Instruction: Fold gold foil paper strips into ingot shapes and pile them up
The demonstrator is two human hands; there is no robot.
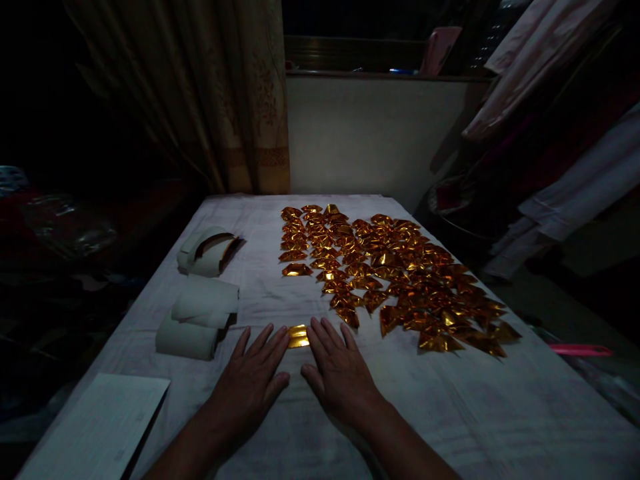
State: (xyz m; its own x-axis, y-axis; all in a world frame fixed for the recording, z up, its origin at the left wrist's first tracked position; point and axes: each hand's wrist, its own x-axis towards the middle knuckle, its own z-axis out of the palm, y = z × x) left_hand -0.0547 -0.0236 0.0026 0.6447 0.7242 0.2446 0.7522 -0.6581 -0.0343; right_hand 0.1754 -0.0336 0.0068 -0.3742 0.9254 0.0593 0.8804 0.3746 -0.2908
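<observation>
A small folded strip of shiny gold paper point(299, 337) lies on the table between my two hands. My left hand point(255, 373) rests flat with its fingers stretched out, the fingertips pressing on the strip's left end. On the strip's right end lie the fingers of my right hand point(340, 370), also flat and spread. Both ends of the strip are covered by the fingers. Beyond and to the right, many folded gold paper pieces point(385, 260), shaped like ingots, are laid out in rows.
Curled sheets of pale paper point(200, 307) lie on the left of the cloth-covered table point(260, 300). A flat stack of paper point(100, 427) is at the near left corner. Behind stand a curtain point(250, 100) and a wall point(360, 133); clothes point(590, 173) hang at right.
</observation>
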